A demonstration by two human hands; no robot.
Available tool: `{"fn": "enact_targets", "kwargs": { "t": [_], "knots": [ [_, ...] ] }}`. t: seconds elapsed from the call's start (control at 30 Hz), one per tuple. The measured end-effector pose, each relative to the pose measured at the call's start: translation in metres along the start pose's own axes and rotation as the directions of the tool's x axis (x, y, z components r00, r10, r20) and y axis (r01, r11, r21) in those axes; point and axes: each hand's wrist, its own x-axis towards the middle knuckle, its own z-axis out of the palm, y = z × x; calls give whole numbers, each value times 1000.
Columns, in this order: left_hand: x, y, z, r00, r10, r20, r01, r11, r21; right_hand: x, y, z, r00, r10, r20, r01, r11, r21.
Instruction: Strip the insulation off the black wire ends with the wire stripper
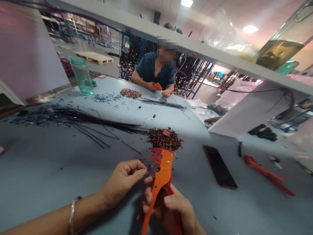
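My right hand point(168, 204) grips an orange and red wire stripper point(162, 173), its red jaws pointing away from me. Just left of the tool, my left hand point(128, 176) pinches a thin dark wire point(149, 168) between thumb and forefinger, the tip near the jaws. Most of that wire is hidden by the fingers. Beyond the jaws lies a pile of short black and copper-coloured offcuts point(164, 139). A bundle of long black wires point(107, 123) stretches leftward from the pile across the table.
A dark phone point(220, 166) and red pliers-like tool point(266, 173) lie at right. Blue bits point(36, 115) litter the left side. A green bottle point(81, 75) stands farther back. Across the table point(80, 163), a person point(156, 70) holds an orange tool. A shelf beam point(137, 24) crosses overhead.
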Motion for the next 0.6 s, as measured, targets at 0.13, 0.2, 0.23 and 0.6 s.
{"fn": "enact_targets", "kwargs": {
  "t": [0.13,0.2,0.23,0.6],
  "knots": [
    [1,-4,0,1000,14,0,-14,999,-46,0,0,2,999,-32,-36,30,998,-62],
    [2,-6,1,999,36,11,-36,997,-67,-1,-2,0,996,-66,-58,55,983,-173],
    [2,-5,1,999,42,11,-41,997,-64,-3,-5,-1,993,-91,-75,69,964,-255],
    [-3,-2,3,998,-39,58,52,969,-241,-6,-16,-4,764,-488,422,201,-441,-875]
  ]
}}
